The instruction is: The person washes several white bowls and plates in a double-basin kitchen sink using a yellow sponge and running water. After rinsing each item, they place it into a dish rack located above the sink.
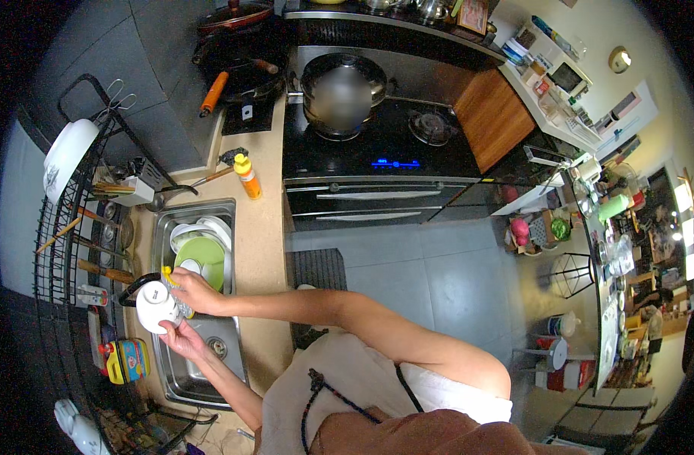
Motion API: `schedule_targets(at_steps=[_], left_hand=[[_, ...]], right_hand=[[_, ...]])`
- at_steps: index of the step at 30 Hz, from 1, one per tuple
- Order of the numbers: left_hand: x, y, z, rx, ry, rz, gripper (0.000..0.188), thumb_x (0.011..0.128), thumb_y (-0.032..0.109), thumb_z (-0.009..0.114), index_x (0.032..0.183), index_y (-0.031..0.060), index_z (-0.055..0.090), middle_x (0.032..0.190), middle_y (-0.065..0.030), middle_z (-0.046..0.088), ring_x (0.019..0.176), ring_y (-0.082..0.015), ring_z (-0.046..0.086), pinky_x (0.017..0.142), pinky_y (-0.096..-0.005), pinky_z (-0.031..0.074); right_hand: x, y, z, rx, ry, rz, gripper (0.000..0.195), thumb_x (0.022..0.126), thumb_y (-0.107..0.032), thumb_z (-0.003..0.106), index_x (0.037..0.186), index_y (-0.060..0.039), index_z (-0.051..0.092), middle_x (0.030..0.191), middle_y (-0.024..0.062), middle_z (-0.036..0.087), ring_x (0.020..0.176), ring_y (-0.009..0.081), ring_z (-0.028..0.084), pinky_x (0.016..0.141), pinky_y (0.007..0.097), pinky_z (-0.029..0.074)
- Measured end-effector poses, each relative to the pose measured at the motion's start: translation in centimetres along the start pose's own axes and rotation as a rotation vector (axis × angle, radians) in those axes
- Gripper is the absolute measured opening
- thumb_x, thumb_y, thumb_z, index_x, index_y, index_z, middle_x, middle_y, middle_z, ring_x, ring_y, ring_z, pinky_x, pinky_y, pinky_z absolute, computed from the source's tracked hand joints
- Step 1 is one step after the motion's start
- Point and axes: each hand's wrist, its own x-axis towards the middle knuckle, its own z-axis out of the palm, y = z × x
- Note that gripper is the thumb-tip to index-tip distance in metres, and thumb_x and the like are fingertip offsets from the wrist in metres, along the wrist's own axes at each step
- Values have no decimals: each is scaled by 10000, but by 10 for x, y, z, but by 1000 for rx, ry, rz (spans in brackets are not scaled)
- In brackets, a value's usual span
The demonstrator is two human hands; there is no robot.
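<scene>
My left hand (182, 339) grips the rim of a white bowl (156, 307), tilted so that its foot faces up and shows a printed mark. My right hand (198, 291) holds a greyish, mesh-like scrubbing cloth (183, 306) with yellow edges against the bowl's side. Both hands are over the double stainless steel sink (196, 372), near its divider. A green plate (202, 256), white plates (215, 226) and a small white bowl (191, 266) are stacked in the far basin. The black faucet (136, 289) is partly hidden behind the bowl.
A black wire dish rack (57, 250) runs behind the sink, with a large white bowl (71, 156) on top. A yellow detergent jug (116, 364) stands beside the sink. An orange bottle (248, 177) is on the counter (261, 244). A lidded pot (344, 96) sits on the stove.
</scene>
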Motion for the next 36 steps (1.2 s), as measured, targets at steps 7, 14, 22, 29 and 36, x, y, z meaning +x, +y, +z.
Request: schedule_targets(at_steps=[7, 14, 22, 29, 36], left_hand=[[-9, 18, 41, 407, 144, 118, 387, 849, 100, 607, 1181, -34, 460, 1150, -119, 533, 995, -177, 527, 824, -286, 429], [-37, 13, 36, 635, 27, -40, 503, 800, 91, 654, 1225, -31, 416, 1169, -124, 515, 989, -219, 523, 882, -337, 402], [-11, 12, -28, 108, 86, -6, 427, 856, 84, 577, 1236, -19, 412, 1200, -144, 515, 1071, -236, 496, 929, -368, 391], [-19, 8, 17, 371, 321, -29, 432, 762, -2, 549, 1179, -35, 442, 1044, -98, 579, 939, -191, 565, 827, -300, 455], [-54, 9, 13, 351, 268, -119, 347, 817, 86, 634, 1133, 13, 511, 1080, -70, 600, 977, -165, 563, 862, -310, 425]], right_hand=[[-9, -18, 7, -156, -177, -223, 178, 698, 21, 542, 869, 19, 591, 806, 161, 521, 792, 338, 530, 688, 406, 444], [24, -16, 29, -426, -210, -176, 159, 658, -31, 570, 808, -7, 618, 881, 169, 545, 909, 344, 522, 752, 448, 452], [16, 22, 13, -108, -148, 152, 217, 744, -70, 568, 921, 54, 562, 949, 230, 555, 928, 386, 536, 784, 441, 433], [-14, 10, 36, -140, -245, -189, 270, 719, -71, 582, 969, 29, 556, 923, 206, 565, 819, 380, 555, 703, 417, 460], [27, 56, 59, -245, -436, -7, 280, 733, -158, 613, 923, 43, 569, 861, 233, 596, 809, 353, 584, 719, 395, 457]])
